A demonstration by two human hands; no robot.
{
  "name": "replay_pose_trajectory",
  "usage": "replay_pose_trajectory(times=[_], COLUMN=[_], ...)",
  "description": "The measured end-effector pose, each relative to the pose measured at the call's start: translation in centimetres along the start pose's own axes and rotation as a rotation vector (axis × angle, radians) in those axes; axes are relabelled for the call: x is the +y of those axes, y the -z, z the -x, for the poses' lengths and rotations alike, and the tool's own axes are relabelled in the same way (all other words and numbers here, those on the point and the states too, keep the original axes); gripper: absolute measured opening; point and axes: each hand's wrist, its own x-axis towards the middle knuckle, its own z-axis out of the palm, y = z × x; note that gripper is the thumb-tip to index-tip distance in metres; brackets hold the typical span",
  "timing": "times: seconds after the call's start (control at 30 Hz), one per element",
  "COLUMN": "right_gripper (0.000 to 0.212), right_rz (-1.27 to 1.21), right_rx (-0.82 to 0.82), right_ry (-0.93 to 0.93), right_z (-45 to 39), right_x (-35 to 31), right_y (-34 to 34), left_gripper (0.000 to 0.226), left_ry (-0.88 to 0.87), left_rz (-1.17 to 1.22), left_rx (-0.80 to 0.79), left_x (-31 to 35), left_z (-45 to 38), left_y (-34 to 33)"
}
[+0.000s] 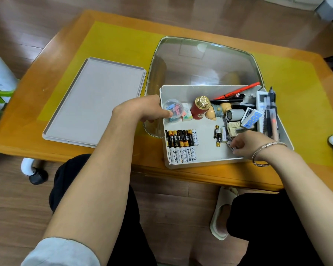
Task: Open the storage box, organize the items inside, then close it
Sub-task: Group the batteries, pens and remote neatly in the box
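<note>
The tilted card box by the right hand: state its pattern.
Blue with small yellow dots, white edges: the card box, clearest in the head view.

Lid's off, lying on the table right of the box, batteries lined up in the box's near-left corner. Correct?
Not quite: the head view shows the lid lying on the table left of the box, not right. The rest holds: it is off, and the batteries are lined up in the near-left corner.

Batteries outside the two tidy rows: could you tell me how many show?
3: upper black battery, lower black battery, white battery right of them, all by the right hand, which may hide more.
</note>
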Motion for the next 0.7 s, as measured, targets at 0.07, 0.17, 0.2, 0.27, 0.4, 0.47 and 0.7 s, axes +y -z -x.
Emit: replay_pose_trajectory(times=[0.07, 0.17, 0.2, 0.27, 0.4, 0.47, 0.7], right_gripper=[0.027, 0.022, 0.02, 0.019, 0.019, 0.015, 0.019], right_rz=[0.012, -0.004, -0.001, -0.006, 0.023, 0.052, 0.181], right_rx=[0.004, 0.012, 0.014, 0.025, 0.015, 0.056, 0.131], right_ry=[-0.012, -0.017, -0.013, -0.005, -0.001, -0.027, -0.084], right_z=[-0.1, -0.4, -0.5, -0.6, -1.0, -1.1, -1.5], right_x=[-0.2, -0.5, -0.6, -0.7, -1.6, -2.1, -4.4], right_y=[-0.1, -0.2, -0.3, -0.5, -0.8, -1.0, -1.7], left_gripper=[0.049, 0.051, 0.051, 0.052, 0.051, 0.05, 0.034], left_ry=[-0.002, -0.005, -0.004, -0.001, -0.001, -0.002, -0.014], left_rz=[0.008, 0.014, 0.015, 0.016, 0.027, 0.019, 0.024], left_rx=[0.008, 0.012, 0.01, 0.012, 0.02, 0.018, 0.011], left_x=[0.0, 0.0, 0.0, 0.0, 0.0, 0.0, -0.1], left_z=[0.0, 0.1, 0.0, 0.0, 0.0, 0.0, 0.0], left_y=[0.0, 0.0, 0.0, 0.0, 0.0, 0.0, 0.0])
